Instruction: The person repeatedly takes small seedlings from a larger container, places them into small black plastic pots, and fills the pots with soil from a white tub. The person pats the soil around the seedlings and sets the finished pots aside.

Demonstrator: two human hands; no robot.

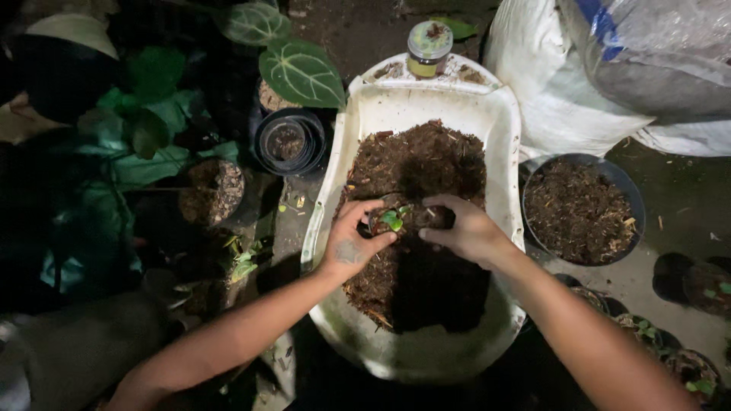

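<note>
A tiny green seedling (394,218) sat in a small dark pot (403,222), held over the brown soil (426,164) in the white tub (499,122). The left hand (354,240) and right hand (464,228) were wrapped tight around the pot, one on each side.

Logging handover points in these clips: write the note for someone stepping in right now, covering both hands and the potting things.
Left hand: gripping the side of a small dark pot with a green seedling.
Right hand: fingers on the pot's other side.
Pot is held over the soil mix in the white tub.
Done: seedling sits in the pot with soil around it.
Left: cannot tell if it needs more fill. A large black pot of mix sits right of the tub.
</note>
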